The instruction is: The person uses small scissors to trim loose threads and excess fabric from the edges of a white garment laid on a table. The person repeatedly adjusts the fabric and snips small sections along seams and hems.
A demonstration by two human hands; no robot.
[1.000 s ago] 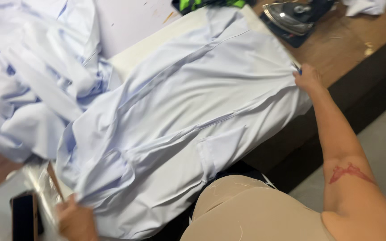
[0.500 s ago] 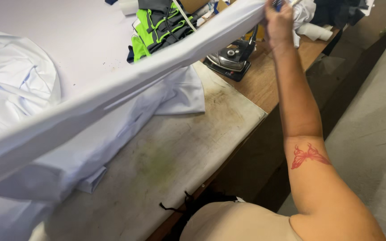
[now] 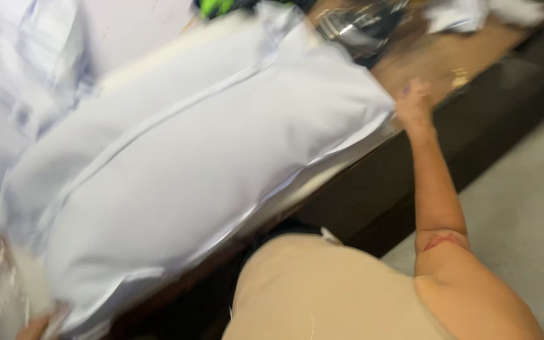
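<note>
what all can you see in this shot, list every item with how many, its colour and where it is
garment: one, pale blue-white, spread across the table
clothes pile: several, pale blue, upper left, blurred
iron: one, dark and metallic, top centre
green item: one, bright green, top edge
white cloth: one, top right
table: one, brown wood, dark front
floor: grey, right
right hand: at garment's right edge
left hand: at lower left corner, mostly hidden

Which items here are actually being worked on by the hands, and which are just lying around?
In hand:
- large pale blue cloth garment, spread over the table
- right hand at its far edge
- left hand at its near corner

Lying about:
- pile of pale blue garments
- dark metal iron
- green and black item
- white cloth
- brown wooden table
</note>
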